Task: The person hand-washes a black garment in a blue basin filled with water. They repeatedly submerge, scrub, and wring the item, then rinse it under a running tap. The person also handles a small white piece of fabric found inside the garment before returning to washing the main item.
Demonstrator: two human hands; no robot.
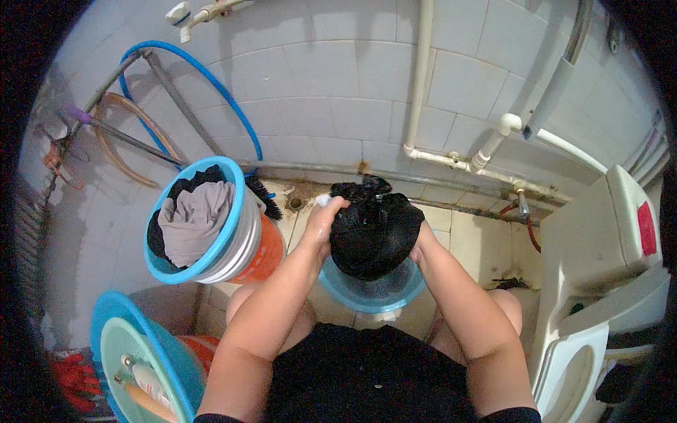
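Note:
Both hands grip a dark, wet-looking black garment (377,236), bunched up and raised over a translucent blue basin (374,299) on the tiled floor. My left hand (324,222) closes on its left side, with a bit of white foam by the thumb. On the opposite side my right hand (421,243) has hold of it, its fingers mostly hidden behind the cloth. The garment hangs in a rounded bundle and covers the far part of the basin. What kind of garment it is, I cannot tell.
Left stands an orange and white bucket (257,247) topped by a blue basin (240,190) with grey cloth (197,218) and black cloth. Nearer are stacked tubs (113,310) with a bottle (151,384). A toilet (585,233) is at right; pipes (422,84) and a blue hose (211,77) line the wall.

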